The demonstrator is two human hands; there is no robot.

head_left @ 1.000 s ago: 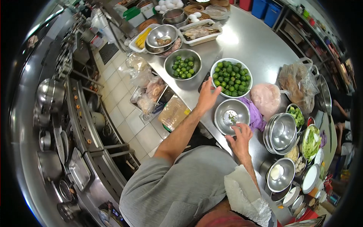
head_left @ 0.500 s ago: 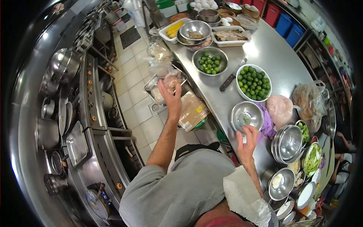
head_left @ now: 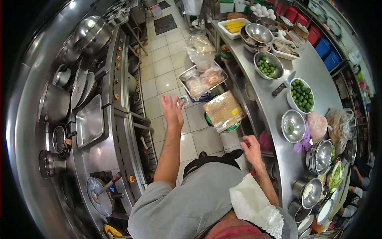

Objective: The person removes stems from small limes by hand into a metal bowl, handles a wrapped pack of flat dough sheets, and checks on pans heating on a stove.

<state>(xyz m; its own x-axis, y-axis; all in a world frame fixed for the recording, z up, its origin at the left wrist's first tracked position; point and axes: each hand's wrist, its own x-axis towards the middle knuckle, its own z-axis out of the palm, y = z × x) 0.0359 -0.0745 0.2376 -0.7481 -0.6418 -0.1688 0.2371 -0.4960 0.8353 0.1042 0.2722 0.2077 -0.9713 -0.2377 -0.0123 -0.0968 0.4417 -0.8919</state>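
Note:
My left hand (head_left: pixel 172 112) is raised over the tiled floor with its fingers spread and nothing in it. Beyond it, a metal tray (head_left: pixel 225 75) holds clear bags of what looks like raw meat. A brown cardboard box (head_left: pixel 223 111) rests on a green-rimmed container, between my two hands. My right hand (head_left: pixel 252 150) hangs beside the steel table edge, fingers apart and slightly bent, holding nothing. On the table, a steel bowl (head_left: pixel 293 126) with a bit of green inside is nearest to it, beside a purple cloth (head_left: pixel 303 140).
A stove counter (head_left: pixel 115 115) with pots and a pan (head_left: pixel 99 195) runs along the left. On the steel table (head_left: pixel 274 119) lie a knife (head_left: pixel 283 84), a white bowl of green limes (head_left: pixel 301 95) and stacked bowls (head_left: pixel 321 156). People's arms show at the far right.
My view has swung left toward the stove. My right hand has drawn back from over the steel bowl to beside the table edge. My left hand has come away from the tray of bags.

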